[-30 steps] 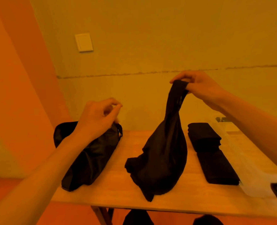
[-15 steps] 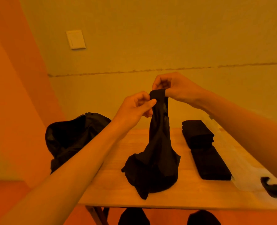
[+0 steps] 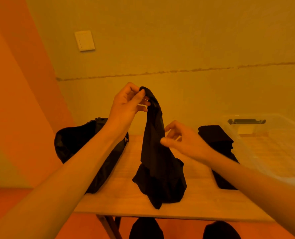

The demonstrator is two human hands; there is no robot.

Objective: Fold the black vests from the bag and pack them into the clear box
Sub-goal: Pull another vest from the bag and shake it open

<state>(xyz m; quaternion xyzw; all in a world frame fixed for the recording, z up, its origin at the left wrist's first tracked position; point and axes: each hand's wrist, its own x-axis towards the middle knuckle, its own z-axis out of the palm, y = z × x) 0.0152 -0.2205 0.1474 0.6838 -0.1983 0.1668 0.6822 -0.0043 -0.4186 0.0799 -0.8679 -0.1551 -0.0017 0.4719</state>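
A black vest [image 3: 158,166] hangs upright over the middle of the wooden table [image 3: 119,202], its lower part bunched on the tabletop. My left hand [image 3: 127,104] pinches its top end between thumb and fingers. Lower down, my right hand [image 3: 179,138] is beside the vest's right edge, fingers loosely curled and blurred, with the thumb tip at the cloth. The black bag [image 3: 72,144] lies on the table's left side, partly behind my left forearm. Folded black vests [image 3: 215,137] lie at the right, next to the clear box [image 3: 274,152].
The table's front edge runs just below the vest. Two dark shapes [image 3: 146,228] show under the table. A wall with a white switch plate [image 3: 84,40] stands close behind the table.
My left hand took over the vest's top end. My right hand let go of the top and dropped to the vest's right side. The view shifted to the right.
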